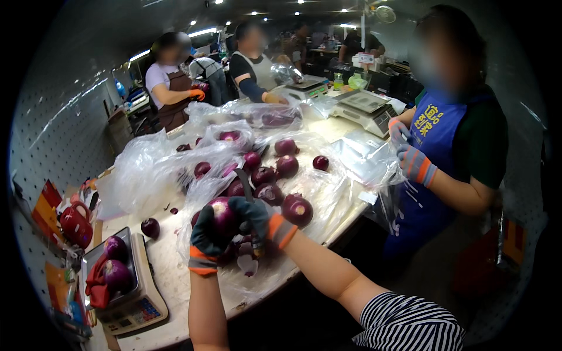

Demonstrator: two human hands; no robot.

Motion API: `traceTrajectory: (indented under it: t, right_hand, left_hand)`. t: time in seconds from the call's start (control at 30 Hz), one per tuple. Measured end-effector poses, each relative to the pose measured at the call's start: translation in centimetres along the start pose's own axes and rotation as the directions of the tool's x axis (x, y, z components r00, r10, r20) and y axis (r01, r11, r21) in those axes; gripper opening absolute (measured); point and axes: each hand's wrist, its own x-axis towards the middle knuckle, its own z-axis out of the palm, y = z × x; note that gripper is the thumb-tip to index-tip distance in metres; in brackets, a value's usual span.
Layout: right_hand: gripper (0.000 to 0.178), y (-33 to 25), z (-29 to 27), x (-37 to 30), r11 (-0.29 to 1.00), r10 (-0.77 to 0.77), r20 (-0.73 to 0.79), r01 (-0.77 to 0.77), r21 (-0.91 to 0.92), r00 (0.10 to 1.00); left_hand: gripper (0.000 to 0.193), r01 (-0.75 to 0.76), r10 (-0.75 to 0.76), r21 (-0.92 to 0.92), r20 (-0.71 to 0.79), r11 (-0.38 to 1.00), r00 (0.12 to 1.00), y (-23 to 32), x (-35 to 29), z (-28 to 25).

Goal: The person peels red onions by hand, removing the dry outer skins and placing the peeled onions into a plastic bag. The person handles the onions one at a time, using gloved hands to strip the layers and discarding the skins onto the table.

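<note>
My left hand (205, 235), in a dark glove with an orange and grey cuff, is closed around a red onion (223, 215). Pressed close to that onion, my right hand (255, 217) wears a matching glove and grips a knife, its dark blade (244, 185) pointing up and away from me. Loose purple and white onion skin (247, 262) hangs or lies just below my hands. Beyond them several red onions, including a large one (297, 210) on the right, rest on clear plastic sheeting (316, 193).
A scale (132, 304) at the near left carries two red onions (117, 275) and something red. Crumpled plastic bags (143, 169) cover the table's far left. A co-worker in a blue apron (436, 126) handles plastic at the right, near another scale (366, 111). Other people work behind.
</note>
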Motion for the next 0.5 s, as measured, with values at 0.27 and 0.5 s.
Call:
traceTrajectory:
  t: [0.27, 0.5]
  right_hand:
    - [0.027, 2.8, -1.8, 1.9, 0.310, -0.629, 0.064, 0.326, -0.893, 0.774]
    - [0.033, 2.5, -0.6, -0.1, 0.179, -0.562, 0.233, 0.391, -0.903, 0.794]
  left_hand:
    - [0.050, -0.228, 0.205, -0.073, -0.240, 0.971, 0.949, -0.3, 1.5, -2.6]
    - [0.047, -0.443, 0.435, 0.071, -0.374, 0.894, 0.819, 1.3, 1.7, -4.0]
